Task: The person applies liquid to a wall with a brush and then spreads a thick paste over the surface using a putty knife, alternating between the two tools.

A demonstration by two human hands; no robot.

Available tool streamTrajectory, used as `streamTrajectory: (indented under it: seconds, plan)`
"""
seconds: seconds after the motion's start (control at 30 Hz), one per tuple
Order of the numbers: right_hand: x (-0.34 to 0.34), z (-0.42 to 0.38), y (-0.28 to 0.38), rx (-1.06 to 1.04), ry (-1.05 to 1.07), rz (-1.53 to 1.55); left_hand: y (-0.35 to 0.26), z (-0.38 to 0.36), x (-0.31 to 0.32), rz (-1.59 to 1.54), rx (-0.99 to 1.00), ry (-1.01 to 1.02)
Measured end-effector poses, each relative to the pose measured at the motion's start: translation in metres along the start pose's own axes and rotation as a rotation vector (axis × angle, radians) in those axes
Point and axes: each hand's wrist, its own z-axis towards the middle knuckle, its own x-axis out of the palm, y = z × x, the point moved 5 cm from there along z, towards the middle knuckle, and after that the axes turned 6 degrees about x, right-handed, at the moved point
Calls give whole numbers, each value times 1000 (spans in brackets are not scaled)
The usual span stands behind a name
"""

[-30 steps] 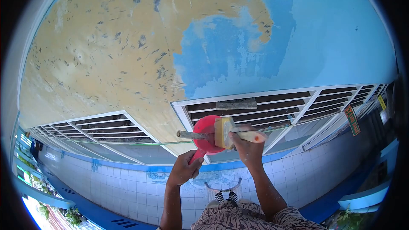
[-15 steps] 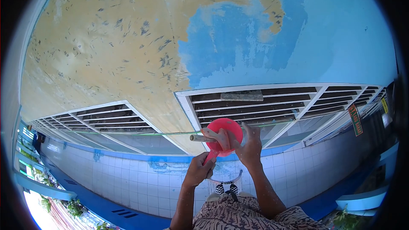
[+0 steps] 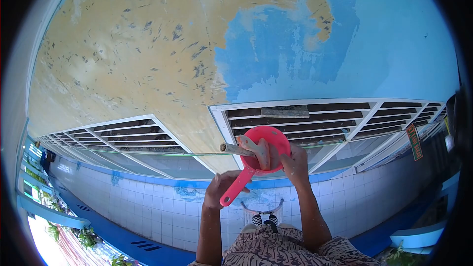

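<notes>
A pink long-handled dipper [image 3: 238, 187] is held up in front of me, its bowl facing the camera. Inside the bowl lie an orange-and-grey tool [image 3: 263, 153] and a pale round rod [image 3: 230, 149] that sticks out past the left rim. My right hand [image 3: 296, 165] grips the bowl's right rim, fingers closed. My left hand [image 3: 220, 189] is beside the dipper's handle, its fingers apart and partly behind the handle.
The wall [image 3: 133, 44] ahead has a scraped yellowish part and a blue part. Below are louvred windows [image 3: 295, 123] with a flat block [image 3: 285, 112] on a slat. A narrow stand [image 3: 263, 212] is at my feet on the tiled floor. A sign [image 3: 414, 142] hangs at the right.
My left hand has loosened from the dipper's handle and opened. My right hand, open near the bowl before, has closed on its rim. The dipper has moved slightly right.
</notes>
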Motion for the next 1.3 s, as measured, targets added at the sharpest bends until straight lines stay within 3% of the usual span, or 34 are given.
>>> streamTrajectory:
  seconds: [0.03, 0.1, 0.13, 0.17, 0.23, 0.3, 0.37, 0.4, 0.53, 0.63, 0.77, 0.83, 0.9, 0.97, 1.0, 1.07, 1.17, 1.2, 1.3]
  plan:
    - [0, -1, 5, -2, 3, 2, 10, 1, -15, 3, 3, -1]
    - [1, -4, 14, -37, -34, -63, 12, 4, -35, 771, 421, -92]
    - [4, -4, 13, -41, -35, -61, 18, 7, -19, 770, 267, -270]
    - [6, -5, 11, -68, -70, -105, 24, 10, -18, 773, 268, -265]
    - [11, -11, 10, -87, -109, -152, 28, 11, -1, 1210, 494, -174]
    - [17, -16, 13, -90, -60, -210, 33, 12, 1, 1166, 573, -238]
    - [21, -22, 14, -107, -63, -202, 49, 13, -26, 856, 179, -444]
    - [23, -22, 11, -112, -44, -206, 51, 16, -29, 855, 181, -440]
    - [30, -22, 7, -149, -2, -238, 38, 21, -34, 832, 714, -419]
    - [34, -25, 14, -175, -20, -203, 14, 30, 4, 755, 751, -448]
    - [34, -17, 12, -112, 70, -212, 5, 36, -6, 629, 855, -511]
    - [31, -7, 14, 37, 175, 148, -5, 37, -22, 426, 926, -475]
    - [16, 27, -25, 133, 171, 84, -17, 36, -27, 433, 910, -489]
    - [4, 55, -22, -601, -284, -707, -30, 38, -31, 396, 917, -447]
    - [2, 72, -29, -608, -291, -707, -38, 39, -27, 442, 891, -390]
    - [10, 92, -32, -804, -397, -1181, -55, 40, -19, 447, 887, -382]
    - [14, 109, -37, -822, -352, -1204, -79, 47, -12, 366, 908, -394]
    - [16, 115, -42, -741, -305, -1105, -87, 49, -16, 346, 878, -374]
    - [24, 123, -49, -656, -295, -1195, -101, 61, -6, 297, 837, -349]
